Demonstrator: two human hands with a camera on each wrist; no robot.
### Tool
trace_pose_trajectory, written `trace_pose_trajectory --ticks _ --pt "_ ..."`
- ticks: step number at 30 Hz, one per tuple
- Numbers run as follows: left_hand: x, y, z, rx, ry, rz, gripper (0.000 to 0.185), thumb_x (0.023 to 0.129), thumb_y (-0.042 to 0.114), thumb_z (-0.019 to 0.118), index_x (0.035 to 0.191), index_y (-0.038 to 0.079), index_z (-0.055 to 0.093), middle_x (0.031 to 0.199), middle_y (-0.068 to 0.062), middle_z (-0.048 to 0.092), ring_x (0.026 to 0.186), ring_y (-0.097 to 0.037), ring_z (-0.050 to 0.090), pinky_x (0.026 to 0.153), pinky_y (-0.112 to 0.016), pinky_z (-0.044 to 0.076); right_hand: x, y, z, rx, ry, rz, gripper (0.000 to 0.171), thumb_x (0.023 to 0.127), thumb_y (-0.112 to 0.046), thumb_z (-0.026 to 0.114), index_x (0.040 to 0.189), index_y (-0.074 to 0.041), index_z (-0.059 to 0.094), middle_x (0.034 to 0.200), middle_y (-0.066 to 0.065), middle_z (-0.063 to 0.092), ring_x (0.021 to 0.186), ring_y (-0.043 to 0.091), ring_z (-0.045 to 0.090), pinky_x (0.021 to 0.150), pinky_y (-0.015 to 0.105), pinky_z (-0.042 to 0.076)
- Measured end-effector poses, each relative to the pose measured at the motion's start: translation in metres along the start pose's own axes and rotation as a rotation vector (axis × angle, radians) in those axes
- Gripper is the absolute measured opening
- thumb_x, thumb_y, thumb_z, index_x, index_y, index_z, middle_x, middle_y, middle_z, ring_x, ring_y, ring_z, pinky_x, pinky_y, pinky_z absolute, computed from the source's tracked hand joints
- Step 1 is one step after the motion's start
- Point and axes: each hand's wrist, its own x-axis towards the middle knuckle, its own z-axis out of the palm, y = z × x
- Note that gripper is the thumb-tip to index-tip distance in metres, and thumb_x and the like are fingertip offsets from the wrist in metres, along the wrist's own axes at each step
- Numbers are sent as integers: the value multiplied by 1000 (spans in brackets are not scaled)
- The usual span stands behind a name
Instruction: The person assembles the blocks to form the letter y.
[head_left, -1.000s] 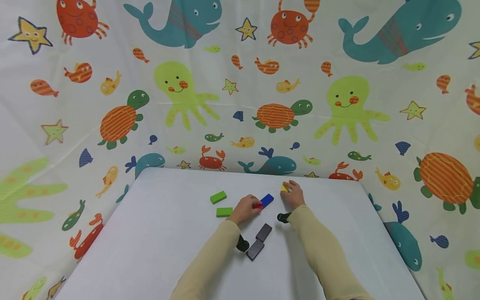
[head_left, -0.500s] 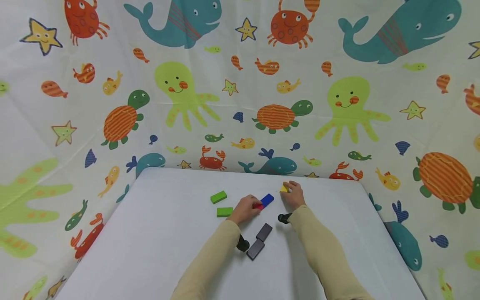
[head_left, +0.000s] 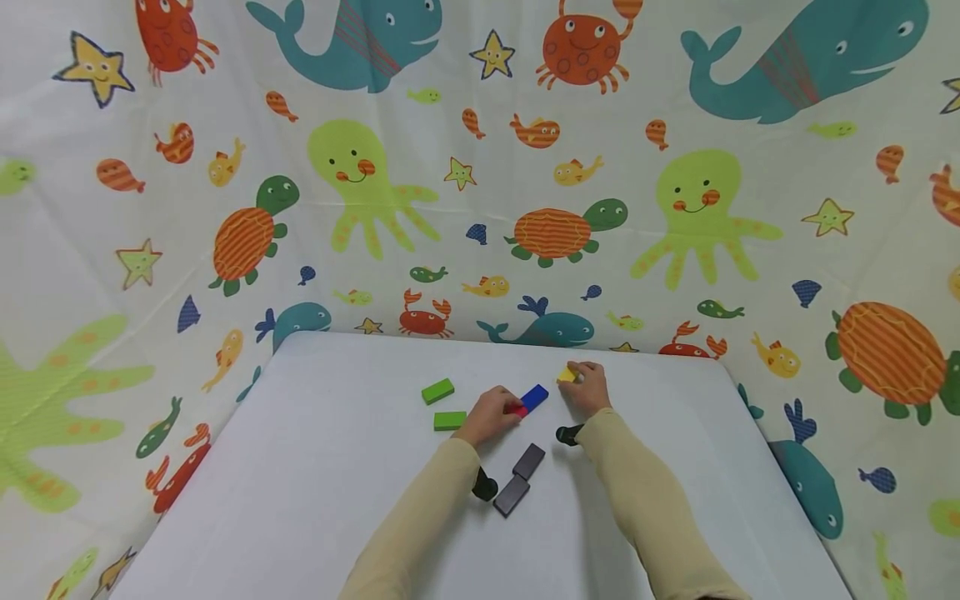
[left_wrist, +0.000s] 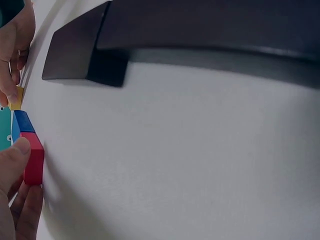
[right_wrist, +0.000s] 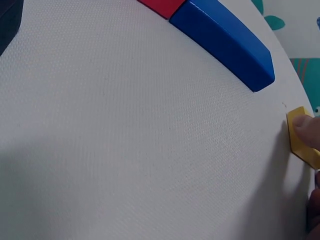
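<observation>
Hardly anything has shifted since the earlier frames: both hands sit where they were, and only the head view has tipped slightly, so the printed backdrop slides a little in the picture. Going by that, the work looks paused on the two grips rather than moving on.

The left hand (head_left: 491, 414) has its fingers curled round a red block (left_wrist: 33, 158), thumb pressed on the near edge. A blue block (head_left: 534, 398) lies end to end with the red one, just beyond the fingertips, and the two appear to touch. The right hand (head_left: 587, 388) pinches a yellow block (right_wrist: 302, 138) at its fingertips, out past the far end of the blue block and a little apart from it.

To the outer side of the left hand lie two green blocks (head_left: 437, 391), close to each other but apart. Behind both wrists, nearer the person, two dark grey blocks (head_left: 519, 483) lie corner to corner.

All the blocks are flat rectangular bricks with sharp edges and a smooth, matt painted finish; whether they are wood or plastic cannot be told. They rest on a white table (head_left: 337, 467) whose cover shows a fine woven grain in the wrist views. Beige sleeves cover both forearms.
</observation>
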Motion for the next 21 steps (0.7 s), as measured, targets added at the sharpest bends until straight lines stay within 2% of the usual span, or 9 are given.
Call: trace_pose_trajectory --ticks 11,16,21 --pt "-1 2 -1 0 17 -1 23 88 10 73 110 4 72 104 -8 62 96 -19 58 90 -35 50 -2 -12 -2 -56 -44 0 55 89 -29 72 135 -4 57 140 26 34 127 41 39 109 52 33" --pt "-1 2 -1 6 14 0 24 88 11 73 110 4 71 104 -7 62 96 -19 58 90 -34 50 -3 -17 0 -60 -68 -9 55 89 -31 72 135 -4 57 138 24 36 125 39 40 109 51 34" --pt "-1 2 -2 15 4 2 24 88 11 73 111 5 71 104 -7 62 96 -18 58 90 -34 49 -4 -18 2 -111 -92 -22 52 91 -30 70 135 -6 57 140 24 35 127 39 39 109 52 33"
